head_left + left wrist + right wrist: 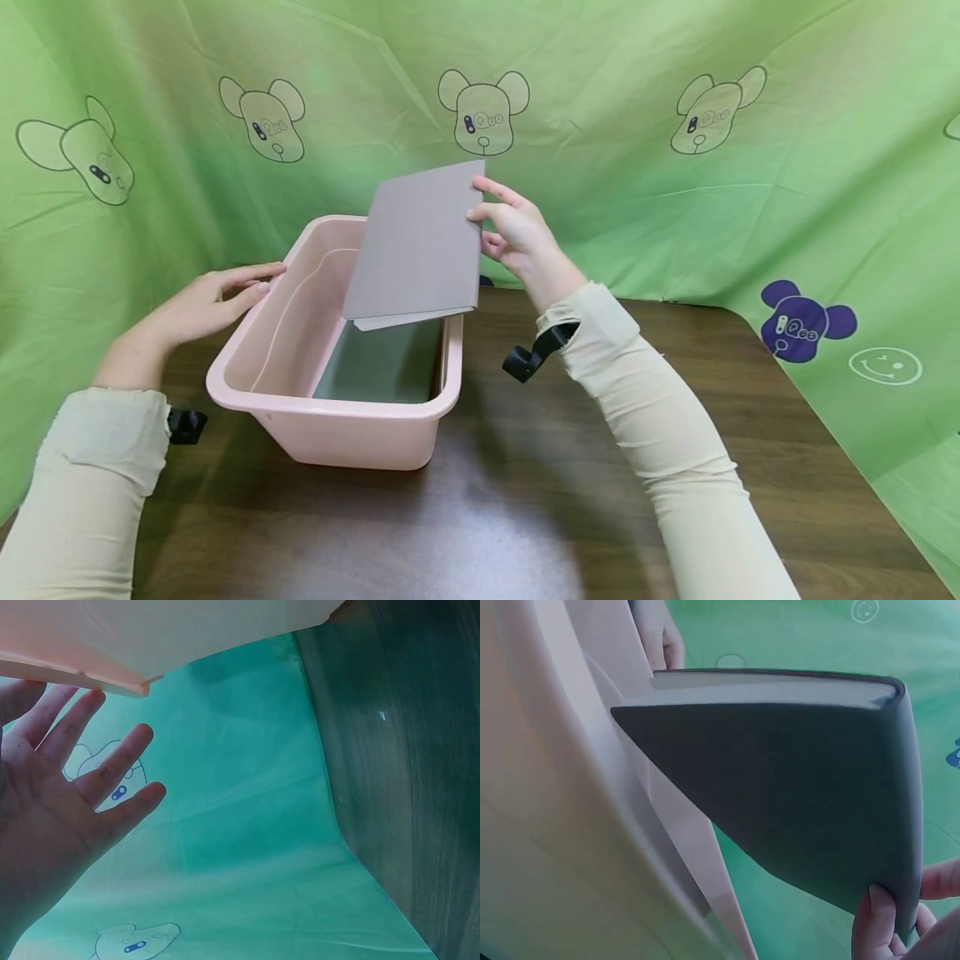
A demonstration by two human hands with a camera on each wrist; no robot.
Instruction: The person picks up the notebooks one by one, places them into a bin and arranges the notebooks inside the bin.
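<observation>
A grey hardcover book is tilted above a pink plastic basin. My right hand pinches it by the spine, near the upper right corner. In the right wrist view, the book shows its dark cover and white page edges, with the thumb on the cover. My left hand touches the basin's left rim with extended fingers. The left wrist view shows that hand with its fingers spread under the rim. A flat grey-green thing lies inside the basin, partly hidden by the book.
The basin stands on a dark brown wooden table. A green curtain printed with bear heads hangs behind the table and along its sides. Black straps hang at both wrists.
</observation>
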